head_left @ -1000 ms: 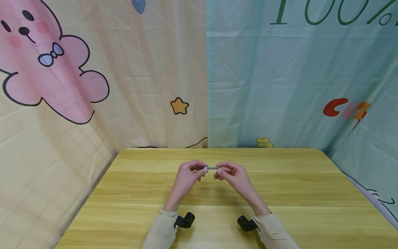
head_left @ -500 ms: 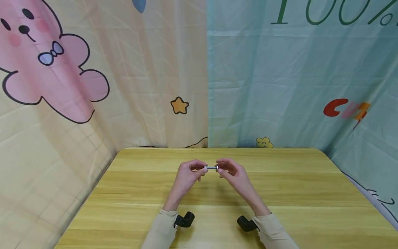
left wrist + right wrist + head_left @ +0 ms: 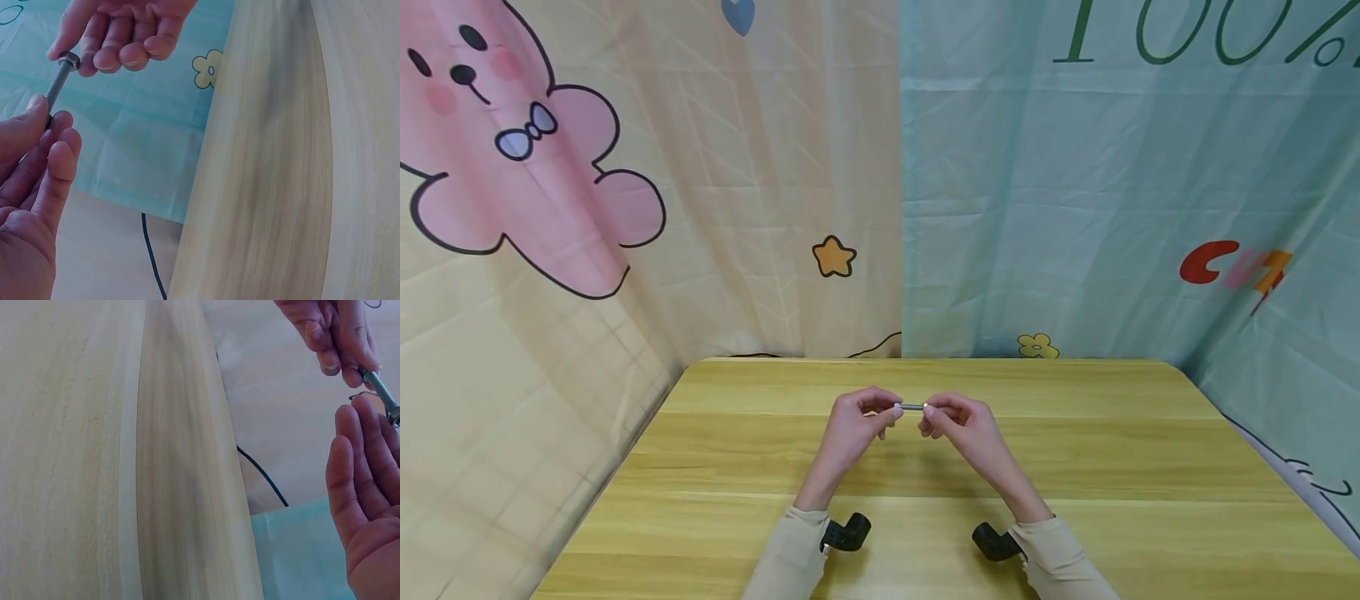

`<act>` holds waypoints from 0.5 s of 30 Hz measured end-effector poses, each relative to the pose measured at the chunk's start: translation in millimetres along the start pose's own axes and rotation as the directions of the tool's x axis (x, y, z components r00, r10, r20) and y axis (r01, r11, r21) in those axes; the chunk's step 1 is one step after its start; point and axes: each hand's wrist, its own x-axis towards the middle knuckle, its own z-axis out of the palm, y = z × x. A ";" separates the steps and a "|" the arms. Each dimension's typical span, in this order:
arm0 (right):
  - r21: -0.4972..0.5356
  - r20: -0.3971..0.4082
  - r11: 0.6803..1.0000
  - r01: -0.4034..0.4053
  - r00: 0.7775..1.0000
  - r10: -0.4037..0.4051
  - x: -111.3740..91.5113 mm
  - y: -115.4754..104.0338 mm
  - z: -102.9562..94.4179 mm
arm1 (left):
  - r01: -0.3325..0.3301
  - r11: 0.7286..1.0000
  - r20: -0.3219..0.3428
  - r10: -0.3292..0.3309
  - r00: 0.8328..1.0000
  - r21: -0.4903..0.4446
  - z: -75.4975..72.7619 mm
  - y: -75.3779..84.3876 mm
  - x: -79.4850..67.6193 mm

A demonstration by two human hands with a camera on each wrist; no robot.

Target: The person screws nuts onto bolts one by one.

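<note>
A metal bolt (image 3: pixel 912 407) with a threaded shank is held up level over the table, between the two hands. My left hand (image 3: pixel 853 421) pinches one end of it with thumb and index finger, covering most of that end. On the opposite end sits a hex nut (image 3: pixel 70 60), which shows clearly in the left wrist view. My right hand (image 3: pixel 962 423) pinches this nut between thumb and forefinger, its other fingers loosely bent below. From the right wrist, the bolt's bare thread (image 3: pixel 380 389) runs between both sets of fingertips.
The wooden table (image 3: pixel 1075 458) spreads under both forearms. Behind it hang printed curtains, one beige (image 3: pixel 760 208) and one teal (image 3: pixel 985 208). Each wrist carries a black camera mount (image 3: pixel 847 532). A dark cable (image 3: pixel 265 473) hangs beyond the table edge.
Half a second ago my right fingers were raised and spread away from the nut; now they have come back down onto it. My left hand has kept its place on the bolt.
</note>
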 end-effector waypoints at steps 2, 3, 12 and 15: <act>-0.007 -0.007 1.000 -0.027 1.000 0.027 1.1 0.5 1.0 | -0.002 1.000 0.004 0.002 1.000 0.002 0.5 0.1 -0.2; -0.008 -0.008 0.999 -0.038 0.999 0.037 1.3 0.3 1.5 | -0.001 1.000 0.006 0.001 1.000 0.000 0.7 0.4 -0.2; 0.010 -0.020 0.999 0.036 0.999 -0.036 0.0 0.1 2.1 | -0.006 1.000 -0.007 0.006 1.000 0.002 1.4 2.5 -0.1; 0.008 0.001 0.997 0.079 0.997 -0.079 -0.5 -1.2 1.9 | -0.006 1.000 -0.010 0.006 1.000 -0.003 1.5 2.2 0.5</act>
